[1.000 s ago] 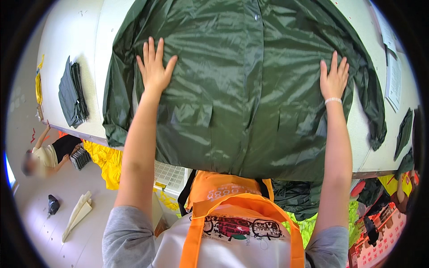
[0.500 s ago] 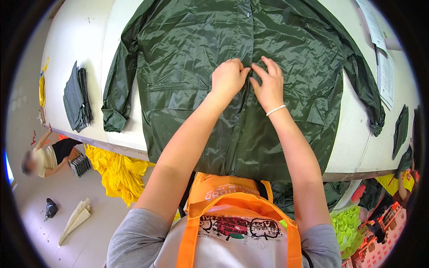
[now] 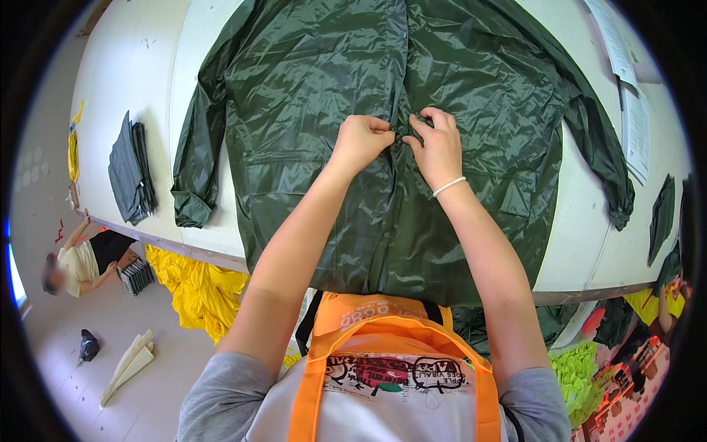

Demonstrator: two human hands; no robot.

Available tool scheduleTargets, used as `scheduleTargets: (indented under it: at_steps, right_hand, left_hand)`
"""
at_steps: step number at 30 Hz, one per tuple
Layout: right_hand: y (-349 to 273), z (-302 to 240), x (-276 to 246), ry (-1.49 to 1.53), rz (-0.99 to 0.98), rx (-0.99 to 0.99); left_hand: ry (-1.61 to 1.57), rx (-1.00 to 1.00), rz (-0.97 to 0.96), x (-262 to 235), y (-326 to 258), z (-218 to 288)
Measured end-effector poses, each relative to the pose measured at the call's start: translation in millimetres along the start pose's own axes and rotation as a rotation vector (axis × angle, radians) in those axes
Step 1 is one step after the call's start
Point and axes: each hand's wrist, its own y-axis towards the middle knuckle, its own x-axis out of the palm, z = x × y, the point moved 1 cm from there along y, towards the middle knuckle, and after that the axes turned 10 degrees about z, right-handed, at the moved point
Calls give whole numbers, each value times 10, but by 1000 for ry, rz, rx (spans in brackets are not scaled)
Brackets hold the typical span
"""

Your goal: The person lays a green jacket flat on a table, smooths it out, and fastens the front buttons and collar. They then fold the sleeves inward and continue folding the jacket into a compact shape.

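Observation:
A dark green, shiny jacket [image 3: 294, 136] lies front side up across the table, its sleeves spread to both sides and its hem at the near edge. Both hands work at the front opening, around the middle of its length. My left hand [image 3: 361, 145] pinches the left edge of the opening between thumb and fingers. Close by on the right, my right hand [image 3: 439, 151], with a white bead bracelet [image 3: 449, 186] at the wrist, has curled fingers and thumb on the other edge. The fabric is raised and creased between them; small fasteners there are hard to make out.
Folded dark green garments [image 3: 131, 173] stand on the pale table [image 3: 199, 29] at left, with another [image 3: 661, 221] at right. Printed sheets [image 3: 635, 129] lie at the far right. Yellow fabric [image 3: 195, 287] hangs below the table; a co-worker [image 3: 81, 261] is at left.
Both hands have come slightly nearer along the front opening, and my left hand has shifted left. The jacket's edges are now more raised between the fingers. The view has shifted slightly.

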Motion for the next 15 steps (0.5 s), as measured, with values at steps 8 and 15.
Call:
scheduleTargets:
  at_steps: [8, 15]
  right_hand:
    - [48, 41, 54, 61, -72, 100]
    - [122, 69, 26, 348, -155, 406]
  left_hand:
    - [148, 62, 36, 42, -124, 282]
    - [-31, 70, 153, 148, -204, 148]
